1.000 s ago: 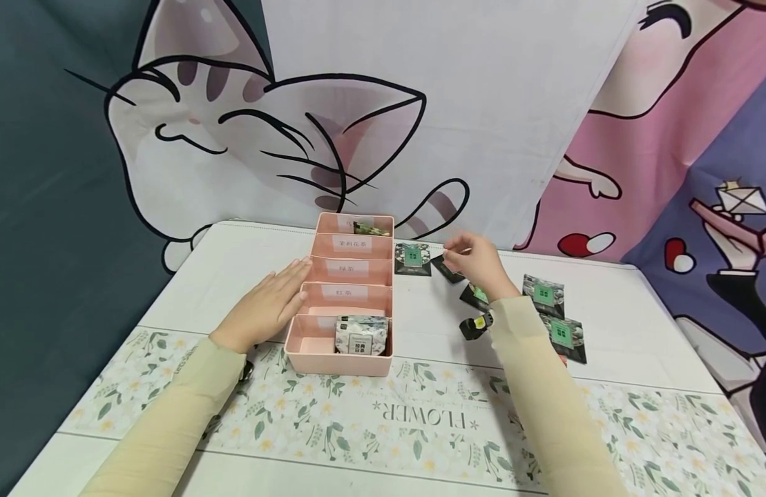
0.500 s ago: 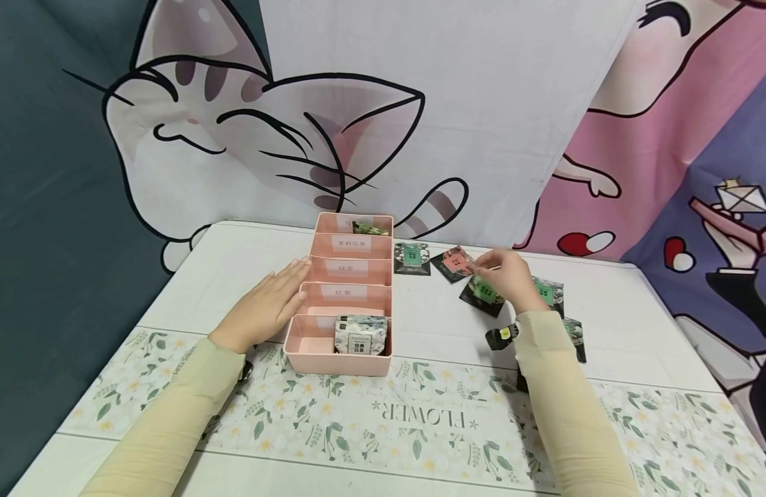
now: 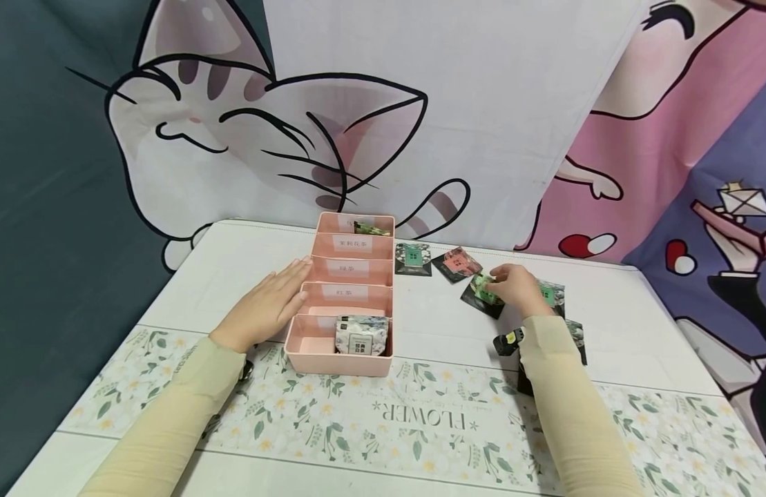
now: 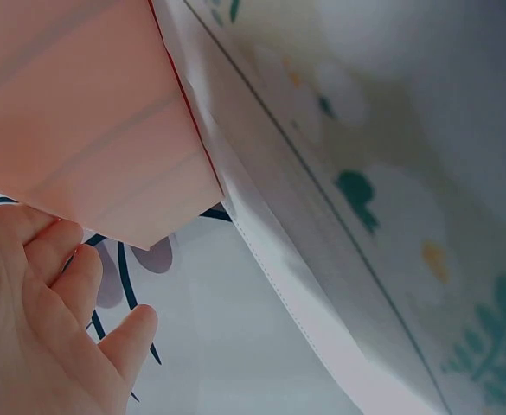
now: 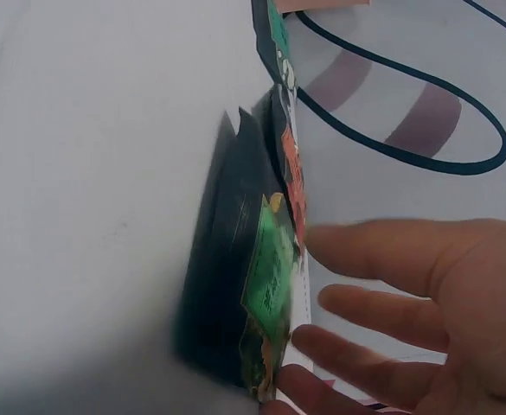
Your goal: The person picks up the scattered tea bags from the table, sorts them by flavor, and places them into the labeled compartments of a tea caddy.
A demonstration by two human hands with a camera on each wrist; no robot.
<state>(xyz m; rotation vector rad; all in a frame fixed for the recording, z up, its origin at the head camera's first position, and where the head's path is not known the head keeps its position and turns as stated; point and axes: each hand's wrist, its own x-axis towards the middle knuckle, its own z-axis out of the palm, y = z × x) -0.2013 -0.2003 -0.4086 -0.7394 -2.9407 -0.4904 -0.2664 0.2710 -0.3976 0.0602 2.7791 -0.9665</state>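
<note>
My left hand (image 3: 261, 307) rests with extended fingers against the left wall of a pink divided box (image 3: 339, 364); in the left wrist view its fingers (image 4: 80, 285) touch the pink wall. My right hand (image 3: 518, 288) is over a black tea sachet with a bright green label (image 3: 482, 295). In the right wrist view the fingers (image 5: 365, 359) are spread along that sachet's edge, pinching nothing; whether they touch it is hard to tell. A red-labelled sachet (image 3: 458, 264) lies just beyond, and a teal-labelled sachet (image 3: 413, 258) beside the box.
White-grey sachets (image 3: 360, 335) stand in the box's nearest compartment, and a green sachet (image 3: 371, 229) in the farthest. More dark sachets (image 3: 552, 293) lie right of my right hand, partly hidden by the arm. A printed cloth (image 3: 190, 124) hangs behind the table.
My right hand has drawn back from the red-labelled sachet, leaving it on the table, and moved right and nearer to the green-labelled one. My left hand stays at the box.
</note>
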